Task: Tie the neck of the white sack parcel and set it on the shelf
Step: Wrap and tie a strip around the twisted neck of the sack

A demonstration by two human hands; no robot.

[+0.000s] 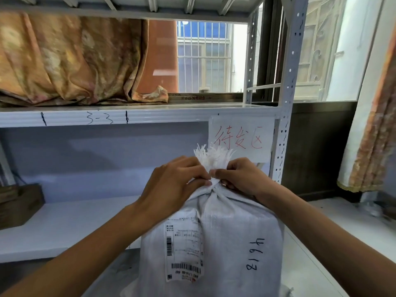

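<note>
The white sack parcel (233,243) stands upright in front of me, with a shipping label and black handwritten digits on its side. Its neck (214,185) is gathered into a bunch, and frayed white strands (212,155) fan out above it. My left hand (173,183) pinches the neck from the left. From the right, my right hand (242,176) grips the same spot, fingertips almost touching the left ones. The white metal shelf (64,221) lies just behind and left of the sack.
A dark wooden box (19,204) sits at the shelf's left end. The upper shelf (150,115) carries folded orange fabric (64,61). A paper sign with red writing (242,138) hangs by the perforated upright (287,103). A curtain (372,125) hangs at right.
</note>
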